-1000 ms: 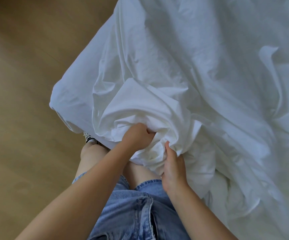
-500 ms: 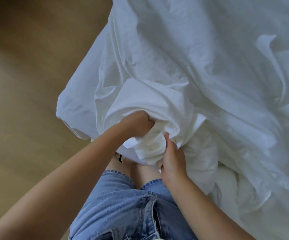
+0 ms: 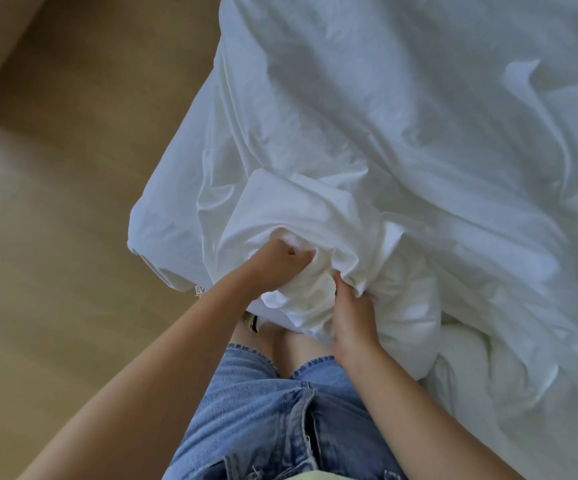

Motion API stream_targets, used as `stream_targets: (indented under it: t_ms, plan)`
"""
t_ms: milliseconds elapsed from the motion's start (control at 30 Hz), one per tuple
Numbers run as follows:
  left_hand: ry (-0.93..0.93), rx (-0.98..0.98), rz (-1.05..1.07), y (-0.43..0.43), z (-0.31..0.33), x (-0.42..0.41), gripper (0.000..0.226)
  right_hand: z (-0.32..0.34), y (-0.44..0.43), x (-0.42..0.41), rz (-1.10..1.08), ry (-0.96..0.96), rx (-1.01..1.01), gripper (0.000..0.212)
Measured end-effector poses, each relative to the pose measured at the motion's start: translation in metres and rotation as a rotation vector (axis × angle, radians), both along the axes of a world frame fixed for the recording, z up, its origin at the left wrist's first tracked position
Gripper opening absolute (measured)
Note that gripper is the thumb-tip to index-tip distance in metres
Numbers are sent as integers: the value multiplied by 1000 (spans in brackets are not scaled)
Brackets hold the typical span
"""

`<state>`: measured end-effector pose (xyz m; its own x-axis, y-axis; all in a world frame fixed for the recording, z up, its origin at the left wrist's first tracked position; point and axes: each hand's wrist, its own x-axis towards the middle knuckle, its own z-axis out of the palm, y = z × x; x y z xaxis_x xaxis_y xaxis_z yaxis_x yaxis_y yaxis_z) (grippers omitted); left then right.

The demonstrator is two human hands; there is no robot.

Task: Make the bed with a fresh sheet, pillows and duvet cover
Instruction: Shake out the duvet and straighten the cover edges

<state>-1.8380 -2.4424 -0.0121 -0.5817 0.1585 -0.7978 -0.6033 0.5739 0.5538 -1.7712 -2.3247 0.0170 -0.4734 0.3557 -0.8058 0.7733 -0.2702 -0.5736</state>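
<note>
Wooden floor (image 3: 55, 271) at left, my left hand (image 3: 277, 261) fisted round a bunched corner of the white sheet (image 3: 384, 133), my right hand (image 3: 351, 317) just beside it, pinching a fold, sheet rumpled across the bed to the right, my denim shorts (image 3: 263, 410) below.

A home bedroom is indicated: a bed (image 3: 190, 209) is draped in rumpled white bedding (image 3: 401, 140), and a light wood floor (image 3: 55, 254) is seen beside its corner.
</note>
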Motion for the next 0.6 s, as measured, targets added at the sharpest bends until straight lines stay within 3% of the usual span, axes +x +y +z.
stream_targets:
  t_ms: [167,233,367,433,600]
  plan:
    - [114,-77,-111,13,-4,-4,54,3,0,0,1,-31,2,15]
    - [131,-52,55,13,3,-8,49,9,-2,-3,-21,16,22,19]
    - [97,107,738,-23,44,-46,21,33,-18,-27,-39,181,18,11]
    - [127,166,959,-65,69,-68,21,44,-32,-36,-61,239,4,7]
    - [291,-29,882,-177,82,-17,14,46,-76,-2,-101,227,-12,14]
